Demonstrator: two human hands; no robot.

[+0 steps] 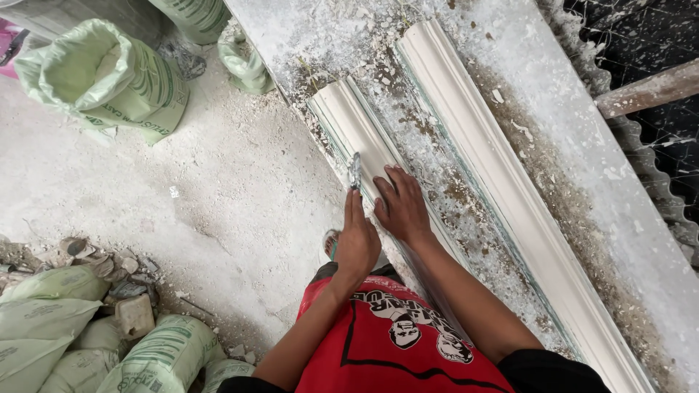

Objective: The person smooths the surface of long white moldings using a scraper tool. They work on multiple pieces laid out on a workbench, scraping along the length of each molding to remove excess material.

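My left hand (357, 240) grips a small metal scraper (354, 171) whose blade points away from me along the near edge of a white plaster moulding (357, 127). My right hand (400, 207) lies flat, fingers spread, on that same moulding beside the blade. A second, longer white moulding (495, 167) runs parallel to its right. Both lie on a long plaster-crusted workbench (582, 145).
Green-white sacks stand on the dusty floor: one at upper left (109, 76), several at lower left (87, 342). Rubble lies beside them (109, 266). A wooden bar (648, 89) crosses corrugated sheeting at far right. I wear a red shirt (386, 342).
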